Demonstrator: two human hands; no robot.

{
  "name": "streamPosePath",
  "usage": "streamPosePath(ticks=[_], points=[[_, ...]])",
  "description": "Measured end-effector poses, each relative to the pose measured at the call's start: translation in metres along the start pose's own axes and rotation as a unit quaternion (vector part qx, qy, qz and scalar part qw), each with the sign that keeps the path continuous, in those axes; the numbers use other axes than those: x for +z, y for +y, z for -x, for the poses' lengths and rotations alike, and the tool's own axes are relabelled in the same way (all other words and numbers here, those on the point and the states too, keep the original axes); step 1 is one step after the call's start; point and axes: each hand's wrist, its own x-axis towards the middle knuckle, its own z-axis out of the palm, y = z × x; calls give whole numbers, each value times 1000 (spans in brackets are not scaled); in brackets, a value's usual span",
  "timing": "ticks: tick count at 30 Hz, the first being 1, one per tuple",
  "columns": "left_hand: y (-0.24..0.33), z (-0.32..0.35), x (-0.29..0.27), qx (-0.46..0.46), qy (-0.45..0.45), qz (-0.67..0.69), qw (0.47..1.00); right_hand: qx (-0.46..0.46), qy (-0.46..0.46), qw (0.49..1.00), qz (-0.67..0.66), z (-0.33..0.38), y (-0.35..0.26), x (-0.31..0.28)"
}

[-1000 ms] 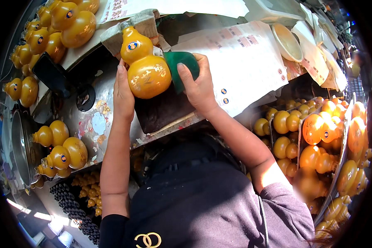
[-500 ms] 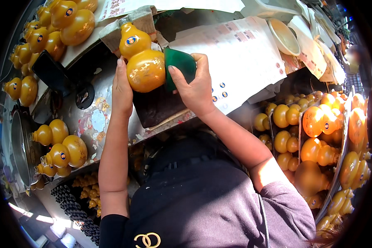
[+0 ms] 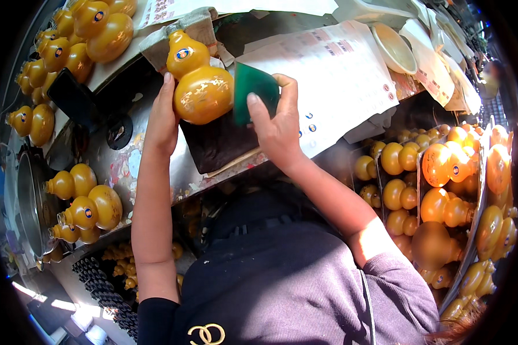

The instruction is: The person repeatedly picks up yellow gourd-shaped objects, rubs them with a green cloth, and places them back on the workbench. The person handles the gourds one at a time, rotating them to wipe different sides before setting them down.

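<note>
A yellow gourd-shaped bottle lies on a dark pad, its narrow neck pointing away from me toward a folded grey cloth. Gold markings cover its larger bulb and a blue oval sticker sits on the smaller one. My left hand steadies the bottle from its left side, thumb up, its other fingers partly hidden. In my right hand a green flat scraper is gripped between thumb and fingers, upright just right of the large bulb with a narrow gap between them.
Printed white sheets spread to the right, with a white oval bowl beyond. More gourd bottles stand at far left and near left. A black phone leans on a stand. Racks of gourd bottles fill the right side.
The green scraper has come off the large bulb and moved slightly right with my right hand. My left hand has shifted a little left along the bottle, which stays nearly in place.
</note>
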Motion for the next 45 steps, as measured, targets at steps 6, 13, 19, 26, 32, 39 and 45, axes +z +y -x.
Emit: streamPosePath(ticks=[6,13,19,26,32,39,45], points=[[-6,-5,-3,15,-5,-7,1000,-19,-20,999,46,-6,14,1],[-8,-8,-6,9,-9,16,1000,-56,31,996,62,1,-1,1],[-13,-13,-14,8,-27,29,999,-424,-71,857,285,14,-3,21],[-11,-11,-14,5,-13,47,999,-413,-175,841,303,19,-15,32],[-24,-4,-28,58,45,46,996,-198,-233,946,104,-13,-47,16],[-30,12,-25,87,42,41,994,-242,-425,841,231,-108,-68,34],[-32,21,-25,79,51,38,995,-301,-417,821,247,-129,-53,62]])
